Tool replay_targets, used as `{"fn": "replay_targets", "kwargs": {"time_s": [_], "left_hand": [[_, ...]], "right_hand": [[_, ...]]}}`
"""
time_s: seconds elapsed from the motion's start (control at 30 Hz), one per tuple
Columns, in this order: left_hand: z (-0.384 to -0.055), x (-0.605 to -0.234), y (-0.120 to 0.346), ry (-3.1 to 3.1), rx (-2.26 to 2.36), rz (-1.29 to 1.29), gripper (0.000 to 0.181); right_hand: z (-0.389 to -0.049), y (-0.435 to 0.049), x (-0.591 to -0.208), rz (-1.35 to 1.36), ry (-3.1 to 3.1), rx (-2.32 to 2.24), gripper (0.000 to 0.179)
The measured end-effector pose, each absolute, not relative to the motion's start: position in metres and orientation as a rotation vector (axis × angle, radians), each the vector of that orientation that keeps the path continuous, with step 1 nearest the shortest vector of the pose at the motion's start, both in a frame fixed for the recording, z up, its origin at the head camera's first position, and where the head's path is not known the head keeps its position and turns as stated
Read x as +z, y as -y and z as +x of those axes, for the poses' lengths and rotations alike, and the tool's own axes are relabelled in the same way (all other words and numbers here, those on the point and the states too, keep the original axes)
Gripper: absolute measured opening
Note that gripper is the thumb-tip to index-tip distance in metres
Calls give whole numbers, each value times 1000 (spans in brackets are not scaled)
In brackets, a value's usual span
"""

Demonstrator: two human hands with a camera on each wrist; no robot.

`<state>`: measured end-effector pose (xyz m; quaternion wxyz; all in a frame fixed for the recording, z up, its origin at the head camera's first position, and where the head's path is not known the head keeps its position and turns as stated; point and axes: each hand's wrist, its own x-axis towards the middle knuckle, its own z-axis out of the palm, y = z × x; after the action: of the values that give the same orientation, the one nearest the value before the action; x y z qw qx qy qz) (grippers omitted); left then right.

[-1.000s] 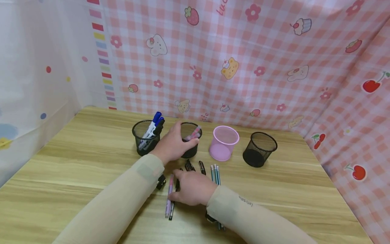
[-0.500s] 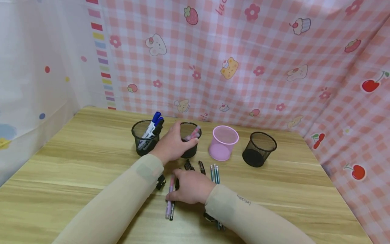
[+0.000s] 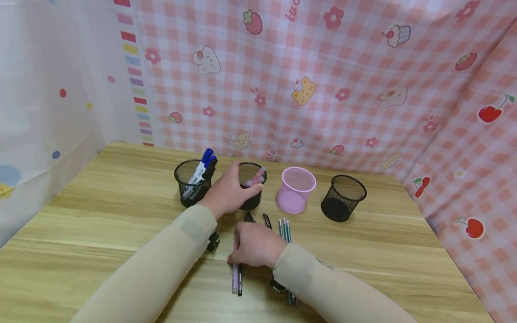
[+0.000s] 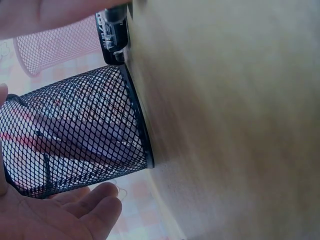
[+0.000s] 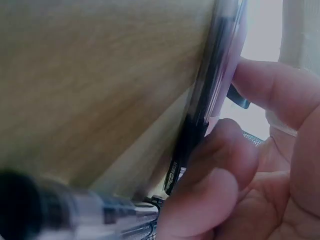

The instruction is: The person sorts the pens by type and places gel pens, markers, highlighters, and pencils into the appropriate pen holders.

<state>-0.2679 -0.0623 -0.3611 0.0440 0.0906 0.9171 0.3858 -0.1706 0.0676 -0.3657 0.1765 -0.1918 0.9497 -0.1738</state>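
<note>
My left hand holds the second black mesh pen cup from the left, its fingers reaching round the side. In the left wrist view, pink and lilac pens show through the mesh of this cup. Lower down, my right hand pinches a lilac pen between thumb and fingers, close over the table. A clear-barrelled black pen lies right beside it. The right wrist view has the black pen in front of the lilac one, whose upper end is hidden by my fingers.
A black mesh cup with blue and black markers stands left. A pink cup and another black cup stand right. Several pencils, black pens and a black clip-like object lie on the table.
My right hand has drawn its fingers in on the lilac pen. That pen and the black one beside it have shifted slightly right. The left hand stays at the cup.
</note>
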Motion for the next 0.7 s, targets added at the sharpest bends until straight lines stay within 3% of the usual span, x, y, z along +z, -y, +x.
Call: {"fn": "replay_targets", "kwargs": {"time_s": [0.7], "left_hand": [[-270,-363,62,-2813,1172,279,109]], "right_hand": [[-172,-72,-363,-434,-2734,-564,27]]}}
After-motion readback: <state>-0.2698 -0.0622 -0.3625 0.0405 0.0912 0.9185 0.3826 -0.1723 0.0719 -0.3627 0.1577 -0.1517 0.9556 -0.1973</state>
